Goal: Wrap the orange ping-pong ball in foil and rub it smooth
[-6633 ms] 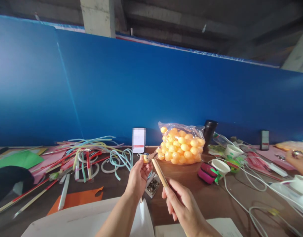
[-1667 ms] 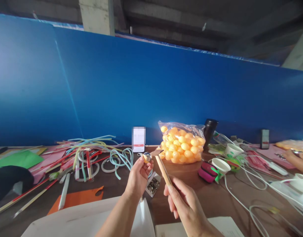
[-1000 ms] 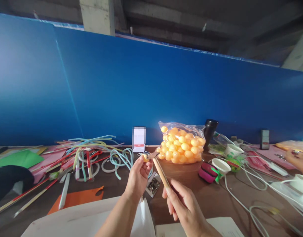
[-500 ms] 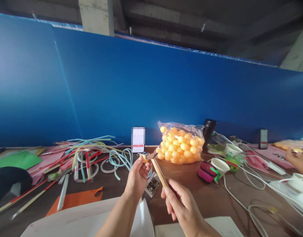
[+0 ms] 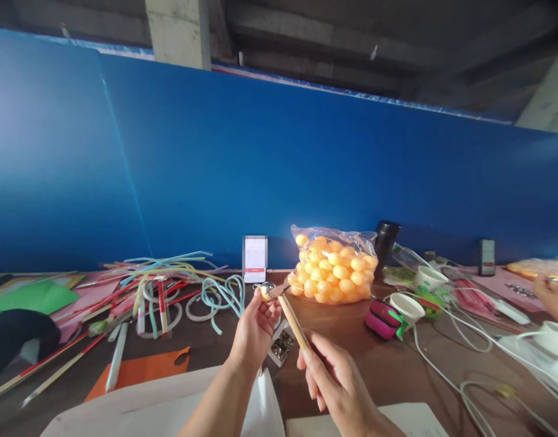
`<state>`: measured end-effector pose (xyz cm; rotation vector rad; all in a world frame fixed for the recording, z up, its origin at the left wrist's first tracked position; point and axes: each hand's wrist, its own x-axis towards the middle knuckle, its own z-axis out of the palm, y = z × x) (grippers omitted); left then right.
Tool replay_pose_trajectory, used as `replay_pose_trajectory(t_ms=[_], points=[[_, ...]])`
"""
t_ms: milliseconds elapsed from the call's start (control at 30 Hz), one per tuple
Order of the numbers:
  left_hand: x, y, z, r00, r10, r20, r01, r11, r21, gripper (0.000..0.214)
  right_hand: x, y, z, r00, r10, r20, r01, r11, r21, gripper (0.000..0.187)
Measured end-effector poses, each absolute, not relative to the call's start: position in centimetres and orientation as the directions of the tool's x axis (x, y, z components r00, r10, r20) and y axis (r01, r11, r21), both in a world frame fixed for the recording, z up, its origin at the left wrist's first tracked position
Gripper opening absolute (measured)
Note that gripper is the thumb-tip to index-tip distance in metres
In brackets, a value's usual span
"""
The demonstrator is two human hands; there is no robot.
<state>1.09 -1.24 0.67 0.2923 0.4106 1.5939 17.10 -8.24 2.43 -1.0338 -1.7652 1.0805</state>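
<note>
My left hand (image 5: 256, 331) pinches a small round piece (image 5: 266, 291), part yellow and part shiny silver, between thumb and fingers. What kind of thing it is cannot be made out. My right hand (image 5: 331, 376) is closed around the wooden handle of a small hammer (image 5: 293, 321). The hammer's dark metal head is right beside the round piece and seems to touch it. Under the hands, a small open box (image 5: 281, 346) of shiny metal bits lies on the table, partly covered by my left hand.
Behind the hands stand a clear bag of orange balls (image 5: 333, 270), a phone (image 5: 255, 261) and a black bottle (image 5: 388, 243). Left are tangled tubes (image 5: 219, 297) and orange paper (image 5: 137, 373). Right are a pink-black pouch (image 5: 383, 318), paper cups (image 5: 406, 308), white cables and another person's hand (image 5: 552, 297).
My hands and the hammer hold almost the same pose. The whole view has shifted very slightly. At the far right, the other person's hand has moved a little.
</note>
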Motion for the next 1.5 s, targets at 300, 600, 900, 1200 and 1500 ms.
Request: replay_pose_trajectory(t_ms=[300, 600, 900, 1200, 1500], points=[[1.09, -1.02, 0.42, -0.076, 0.991, -0.11, -0.901, -0.021, 0.433, 0.016, 17.07, -8.31, 2.3, -0.275, 0.938, 0.212, 0.226, 0.278, -0.934, 0.04], [1.06, -1.06, 0.52, -0.079, 0.99, -0.115, -0.905, -0.023, 0.425, 0.015, 17.19, -8.22, 2.21, -0.324, 0.925, 0.198, 0.25, 0.285, -0.925, 0.038], [1.14, -1.17, 0.57, -0.041, 0.993, -0.111, -0.896, 0.012, 0.443, 0.022, 17.14, -8.09, 1.96, -0.327, 0.924, 0.197, 0.229, 0.28, -0.932, 0.037], [1.16, -1.0, 0.53, -0.048, 0.99, -0.132, -0.89, 0.018, 0.456, 0.025, 17.12, -8.12, 1.65, -0.329, 0.923, 0.198, 0.22, 0.279, -0.935, 0.036], [1.13, -1.2, 0.59, -0.032, 0.984, -0.177, -0.88, 0.056, 0.472, 0.025, 17.07, -8.12, 1.97, -0.297, 0.93, 0.218, 0.214, 0.287, -0.934, 0.036]])
